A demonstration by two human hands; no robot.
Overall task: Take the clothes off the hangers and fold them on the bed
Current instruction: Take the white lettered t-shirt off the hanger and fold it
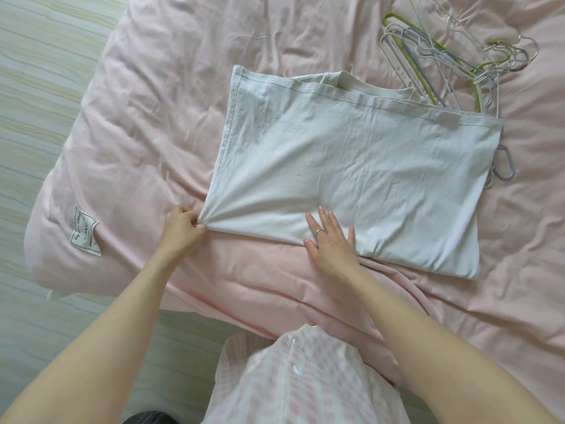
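White shirt [351, 166] folded on the pink bed [171, 96], both hands on its near edge.

Left hand [183, 231] pinches the shirt's near left corner, bunching the cloth; right hand [331, 243] lies flat with fingers spread, pressing the near edge. Wire hangers [452, 65] lie piled beyond the shirt, partly tucked beneath its far right corner.

hangers [452, 65] partly under white shirt [367, 166], label [86, 230] print unreadable

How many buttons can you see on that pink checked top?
2: one button near the top of the pink checked top, another just below it. More may be hidden lower down, out of frame.
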